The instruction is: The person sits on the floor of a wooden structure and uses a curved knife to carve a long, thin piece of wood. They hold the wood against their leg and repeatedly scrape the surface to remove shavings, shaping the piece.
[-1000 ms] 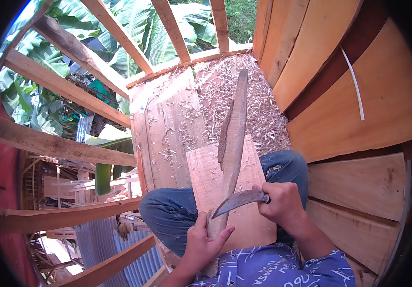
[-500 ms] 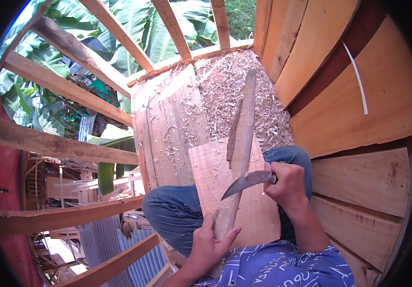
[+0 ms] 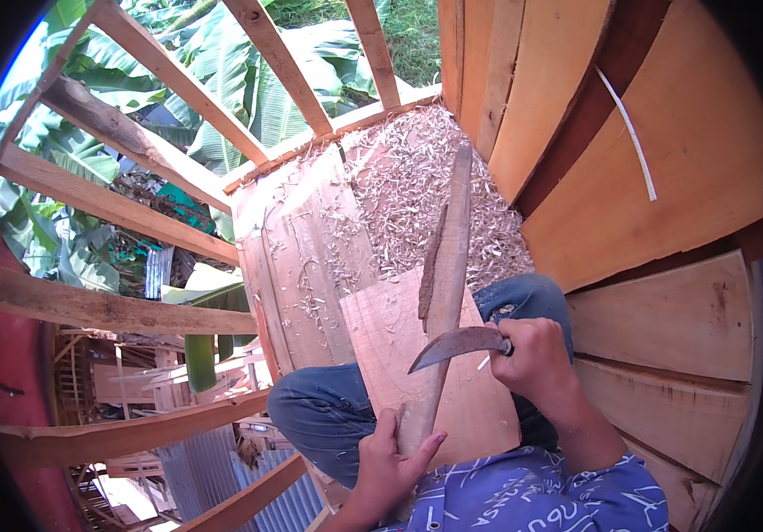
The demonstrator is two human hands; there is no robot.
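Note:
My left hand closes around the near end of a long, rough wooden slat, thumb on one side and fingers on the other. The slat points away from me, and a strip of dark, ragged edge runs along its left side. My right hand is wrapped round the handle of a curved knife. Its dark blade lies across the slat, tip to the left; whether the edge bites into the wood I cannot tell. Under the slat, a flat wooden board rests on my lap between my jeans-clad legs.
Curled wood shavings thickly cover the far floor, thinning over the planks at left. Wooden rails with gaps stand on the left, with banana leaves beyond. A plank wall closes in the right side.
The whole view has shifted and turned slightly. The knife blade lies a little more level across the slat. Both hands keep their grips.

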